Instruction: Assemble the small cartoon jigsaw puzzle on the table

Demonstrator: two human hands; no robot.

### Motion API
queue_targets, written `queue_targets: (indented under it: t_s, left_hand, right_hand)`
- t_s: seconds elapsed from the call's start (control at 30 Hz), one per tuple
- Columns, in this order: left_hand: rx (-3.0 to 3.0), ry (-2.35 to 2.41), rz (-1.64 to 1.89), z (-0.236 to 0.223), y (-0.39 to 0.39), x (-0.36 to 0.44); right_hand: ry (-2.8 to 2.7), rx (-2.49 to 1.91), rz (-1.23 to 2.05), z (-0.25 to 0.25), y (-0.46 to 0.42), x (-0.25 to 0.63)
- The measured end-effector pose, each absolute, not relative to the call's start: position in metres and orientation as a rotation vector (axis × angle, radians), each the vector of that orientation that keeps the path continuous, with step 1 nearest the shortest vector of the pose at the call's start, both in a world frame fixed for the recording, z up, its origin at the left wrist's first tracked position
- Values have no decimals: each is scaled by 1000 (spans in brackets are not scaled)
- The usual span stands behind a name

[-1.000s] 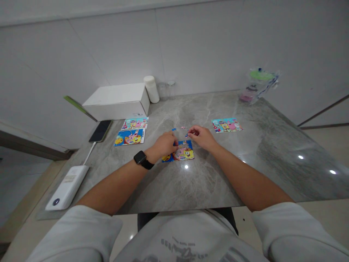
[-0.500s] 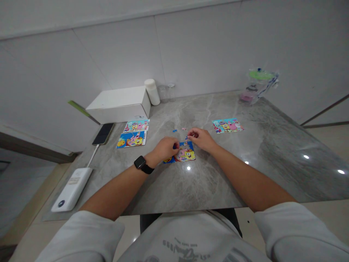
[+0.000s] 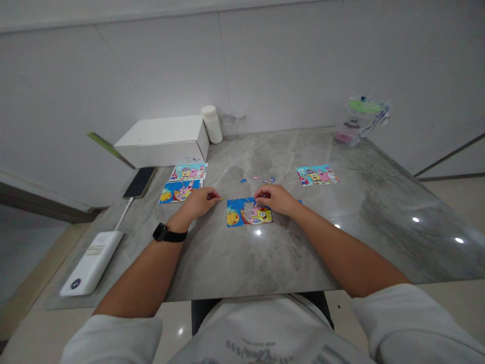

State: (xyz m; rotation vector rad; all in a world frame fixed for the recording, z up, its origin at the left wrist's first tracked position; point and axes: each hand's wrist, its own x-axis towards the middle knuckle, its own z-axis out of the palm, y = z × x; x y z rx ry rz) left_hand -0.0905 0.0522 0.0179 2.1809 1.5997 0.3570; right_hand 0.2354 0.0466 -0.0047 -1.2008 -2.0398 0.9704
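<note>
A small cartoon jigsaw puzzle (image 3: 246,213) lies partly assembled on the grey marble table (image 3: 288,253) in front of me. My right hand (image 3: 276,197) rests at its upper right corner, fingers pinched on a small puzzle piece pressed to the puzzle. My left hand (image 3: 200,200), with a black watch on the wrist, sits to the left of the puzzle, its fingers curled round a small piece by the fingertips. Several loose pieces (image 3: 261,179) lie just beyond the puzzle.
Two finished puzzle cards (image 3: 184,183) lie at the left, another card (image 3: 317,175) at the right. A white box (image 3: 162,140), white cylinder (image 3: 211,124), and glass jars stand by the wall. Phone (image 3: 139,182) and power bank (image 3: 91,263) sit at the left edge; a plastic bag (image 3: 359,119) sits far right.
My left hand has moved left off the puzzle, exposing its left part. My right hand has come down onto the puzzle's upper right corner. The camera view shifted slightly.
</note>
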Motion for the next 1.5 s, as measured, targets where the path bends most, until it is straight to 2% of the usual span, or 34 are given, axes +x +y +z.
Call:
queue_targets:
  t_s: [0.23, 0.37, 0.6, 0.87, 1.17, 1.5]
  left_hand:
    - [2334, 1655, 539, 15, 41, -91]
    - [2464, 1402, 663, 20, 23, -69]
    - [2733, 1097, 527, 21, -12, -21]
    - [2803, 1115, 396, 11, -15, -11]
    - [2773, 1174, 432, 9, -15, -9]
    - [2783, 1180, 411, 9, -14, -4]
  right_hand:
    - [-2089, -1294, 1014, -4, 42, 228]
    - [-2121, -1350, 965, -2, 40, 226]
    - [-2269, -1306, 656, 0, 40, 224]
    - [-2326, -1261, 515, -6, 40, 222]
    - [-2213, -1316, 445, -2, 46, 242]
    - [-2411, -1191, 454, -2, 42, 240]
